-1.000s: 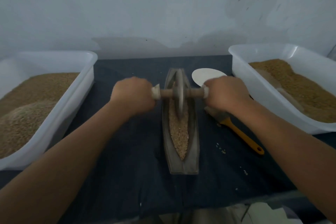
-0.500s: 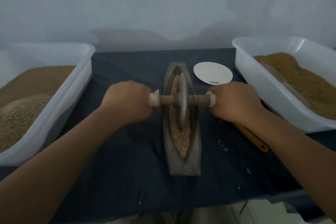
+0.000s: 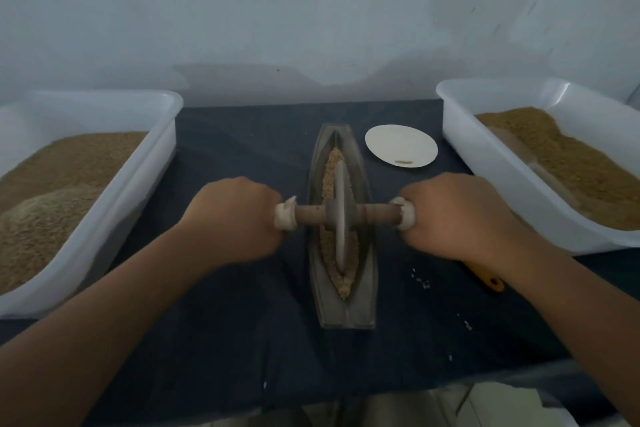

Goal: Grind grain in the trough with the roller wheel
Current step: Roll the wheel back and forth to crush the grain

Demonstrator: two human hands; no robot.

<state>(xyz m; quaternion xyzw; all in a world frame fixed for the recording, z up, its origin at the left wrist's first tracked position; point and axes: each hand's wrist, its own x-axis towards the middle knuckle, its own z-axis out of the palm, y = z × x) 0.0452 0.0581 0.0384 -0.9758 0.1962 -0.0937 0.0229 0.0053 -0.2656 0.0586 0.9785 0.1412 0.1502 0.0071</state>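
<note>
A boat-shaped grey trough [image 3: 367,291] lies lengthwise on the dark cloth in the middle. A strip of tan grain [image 3: 332,163] fills its groove. The roller wheel [image 3: 341,218], a thin grey disc on a wooden axle, stands upright in the groove around the trough's middle. My left hand [image 3: 232,218] grips the axle's left end. My right hand [image 3: 453,215] grips the right end. White caps of the axle show beside both fists.
A white tub [image 3: 104,204] of grain stands at the left, and another white tub [image 3: 491,163] of grain at the right. A white paper plate [image 3: 401,146] lies beyond my right hand. An orange handle [image 3: 488,279] pokes out under my right forearm. Loose grains [image 3: 420,281] dot the cloth.
Both hands have pulled the roller wheel toward me along the groove, from the trough's far end to around its middle. More grain shows beyond the wheel.
</note>
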